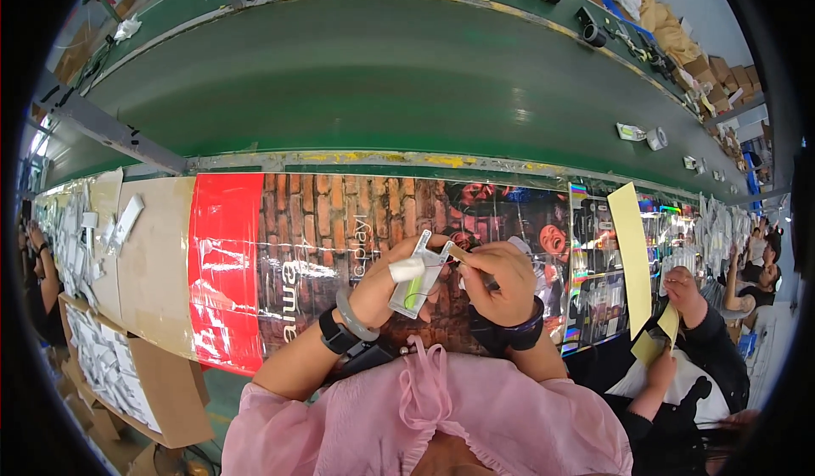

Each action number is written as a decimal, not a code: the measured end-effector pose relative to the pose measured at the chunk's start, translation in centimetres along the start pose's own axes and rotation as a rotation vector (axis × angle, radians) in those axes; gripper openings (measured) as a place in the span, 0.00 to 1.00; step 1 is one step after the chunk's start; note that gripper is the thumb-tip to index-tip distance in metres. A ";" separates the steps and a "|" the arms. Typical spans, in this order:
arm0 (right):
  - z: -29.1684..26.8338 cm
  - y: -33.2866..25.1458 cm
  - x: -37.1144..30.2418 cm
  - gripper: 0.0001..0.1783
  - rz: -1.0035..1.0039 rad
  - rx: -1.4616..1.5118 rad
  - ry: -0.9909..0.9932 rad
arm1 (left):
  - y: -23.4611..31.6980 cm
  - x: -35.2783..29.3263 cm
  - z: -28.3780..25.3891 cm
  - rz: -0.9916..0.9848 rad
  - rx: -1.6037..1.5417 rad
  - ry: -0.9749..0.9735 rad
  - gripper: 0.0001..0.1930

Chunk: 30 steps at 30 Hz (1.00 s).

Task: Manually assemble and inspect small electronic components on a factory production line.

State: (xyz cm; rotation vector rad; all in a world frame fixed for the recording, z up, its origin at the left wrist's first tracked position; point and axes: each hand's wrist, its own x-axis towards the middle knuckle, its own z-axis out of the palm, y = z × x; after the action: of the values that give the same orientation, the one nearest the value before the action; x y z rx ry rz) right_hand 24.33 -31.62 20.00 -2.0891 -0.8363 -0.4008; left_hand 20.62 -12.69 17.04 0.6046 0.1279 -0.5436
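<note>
My left hand (382,282) grips a narrow white plastic casing (424,260) that slants up and away from me, with a bright green strip (413,293) inside it and a thin wire. A white wrap (406,270) covers what looks like the thumb of that hand. With bent fingers, my right hand (507,279) pinches a small tan strip (457,253) right beside the casing's far end. Whether the strip touches the casing is hard to tell. Both hands are above a table cover (340,213) printed with a brick wall.
A green conveyor belt (340,86) runs beyond the table, carrying white parts (630,131) at right. White casings (85,247) lie piled at left, above a cardboard box (170,383) of more. A co-worker's hands (658,370) work at right beside a long pale yellow sheet (628,255).
</note>
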 end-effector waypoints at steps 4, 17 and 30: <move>0.4 0.0 0.3 0.12 -0.066 0.050 -0.008 | -0.9 0.3 0.1 0.044 0.059 0.082 0.21; 0.5 -0.8 0.2 0.14 -0.117 0.007 0.005 | -1.8 -0.3 0.0 0.214 0.285 0.048 0.26; 0.9 -0.4 -0.3 0.11 -0.123 0.063 0.011 | -2.0 -0.9 0.5 0.296 0.411 0.030 0.29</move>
State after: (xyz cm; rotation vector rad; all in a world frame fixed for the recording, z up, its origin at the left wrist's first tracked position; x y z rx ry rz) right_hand 23.80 -30.85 19.58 -1.9824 -0.9621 -0.4459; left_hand 18.73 -13.97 16.70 1.0133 -0.0482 -0.2717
